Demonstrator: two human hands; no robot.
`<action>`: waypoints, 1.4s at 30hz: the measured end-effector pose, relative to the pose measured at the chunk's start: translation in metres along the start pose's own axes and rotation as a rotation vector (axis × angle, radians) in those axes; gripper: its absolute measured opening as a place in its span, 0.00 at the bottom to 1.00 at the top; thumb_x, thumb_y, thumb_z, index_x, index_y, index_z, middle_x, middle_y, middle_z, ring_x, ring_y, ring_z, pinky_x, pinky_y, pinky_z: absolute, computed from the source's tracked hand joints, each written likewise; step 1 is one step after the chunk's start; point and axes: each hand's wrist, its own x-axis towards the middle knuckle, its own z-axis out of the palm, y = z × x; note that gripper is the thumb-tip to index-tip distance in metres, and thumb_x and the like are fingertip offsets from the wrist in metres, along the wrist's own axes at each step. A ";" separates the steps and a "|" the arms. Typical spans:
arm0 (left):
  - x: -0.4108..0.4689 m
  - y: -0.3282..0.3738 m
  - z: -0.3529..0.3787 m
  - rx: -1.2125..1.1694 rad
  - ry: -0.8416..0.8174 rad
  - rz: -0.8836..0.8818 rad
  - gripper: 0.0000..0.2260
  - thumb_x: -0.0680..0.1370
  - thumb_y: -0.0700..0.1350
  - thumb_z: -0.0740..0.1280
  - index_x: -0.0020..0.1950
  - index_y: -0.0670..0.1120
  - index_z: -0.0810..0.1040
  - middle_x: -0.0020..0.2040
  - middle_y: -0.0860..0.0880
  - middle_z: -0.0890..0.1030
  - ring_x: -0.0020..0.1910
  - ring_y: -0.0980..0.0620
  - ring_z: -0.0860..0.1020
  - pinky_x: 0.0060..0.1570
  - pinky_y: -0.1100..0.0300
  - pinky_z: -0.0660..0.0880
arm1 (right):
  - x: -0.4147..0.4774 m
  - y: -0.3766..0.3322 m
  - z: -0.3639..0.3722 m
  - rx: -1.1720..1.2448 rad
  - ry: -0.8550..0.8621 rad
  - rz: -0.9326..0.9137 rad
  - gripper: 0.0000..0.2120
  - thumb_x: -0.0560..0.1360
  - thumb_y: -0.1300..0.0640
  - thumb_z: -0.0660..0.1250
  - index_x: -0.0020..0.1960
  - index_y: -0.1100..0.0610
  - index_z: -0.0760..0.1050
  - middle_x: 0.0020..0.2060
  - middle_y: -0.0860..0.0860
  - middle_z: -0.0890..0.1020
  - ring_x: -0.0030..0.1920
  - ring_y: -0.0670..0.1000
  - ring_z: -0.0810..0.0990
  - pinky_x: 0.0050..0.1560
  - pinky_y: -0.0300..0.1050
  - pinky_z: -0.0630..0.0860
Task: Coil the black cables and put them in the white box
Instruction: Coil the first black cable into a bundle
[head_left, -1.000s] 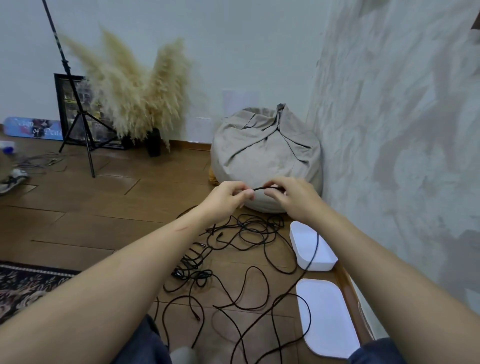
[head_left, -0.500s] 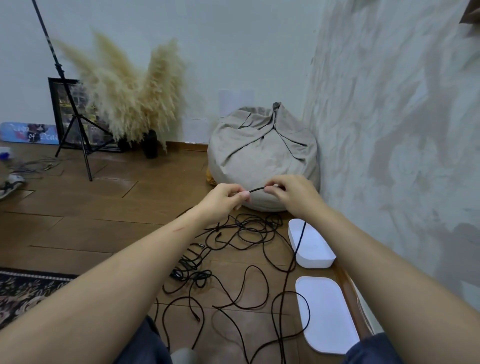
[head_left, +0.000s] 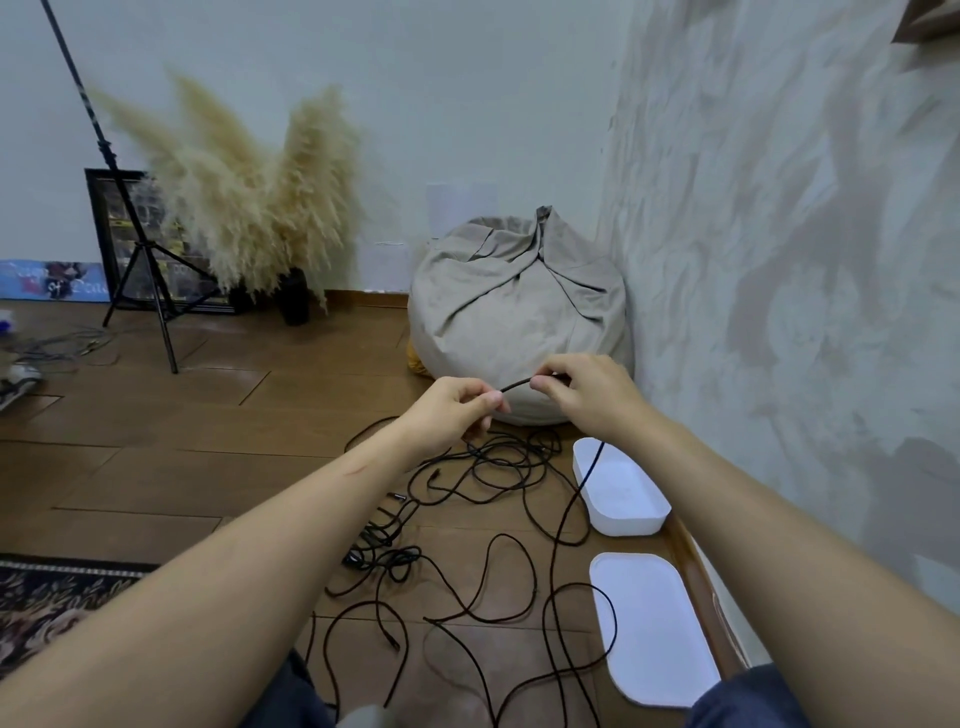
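Head view: both hands out in front, above the tangle on the floor (head_left: 208, 415) — no coil formed yet.
Left hand (head_left: 452, 415): fingers (head_left: 488, 401) curled, thumb and forefinger pinching one cable.
Right hand (head_left: 587, 400): fingers (head_left: 543, 383) pinching the same cable just beside the left pinch, with a short taut span between.
White box (head_left: 623, 499): open, below-right of the right fingers; its lid (head_left: 654, 629) lies nearer the person.
Held cable (head_left: 514, 385): drops from under the right fingers, crosses the box's left rim and runs to the floor.
Black cables (head_left: 498, 467): loose tangle below the fingers, none in the box.
Step tip: probably anchor with the left fingers and slide the right along the strand, feeding even loops — watch for snags.
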 end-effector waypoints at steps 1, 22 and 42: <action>-0.001 0.000 0.001 -0.023 0.003 -0.007 0.12 0.85 0.46 0.62 0.52 0.42 0.83 0.36 0.50 0.77 0.35 0.54 0.76 0.40 0.59 0.74 | 0.001 -0.003 0.000 -0.007 -0.021 -0.027 0.11 0.81 0.47 0.64 0.57 0.48 0.81 0.51 0.44 0.84 0.53 0.48 0.79 0.49 0.46 0.71; 0.000 0.028 0.005 -0.548 -0.284 -0.160 0.13 0.85 0.41 0.61 0.66 0.38 0.78 0.53 0.45 0.85 0.51 0.49 0.82 0.52 0.57 0.81 | 0.013 -0.001 -0.014 0.220 0.194 -0.048 0.06 0.78 0.53 0.69 0.52 0.50 0.85 0.35 0.45 0.83 0.38 0.43 0.79 0.40 0.31 0.69; 0.013 0.065 0.000 -0.736 -0.147 0.010 0.10 0.83 0.40 0.64 0.62 0.39 0.81 0.55 0.43 0.85 0.52 0.50 0.84 0.60 0.55 0.80 | 0.018 -0.014 -0.006 0.648 0.163 0.015 0.13 0.76 0.66 0.66 0.46 0.48 0.81 0.34 0.44 0.83 0.36 0.43 0.80 0.39 0.42 0.77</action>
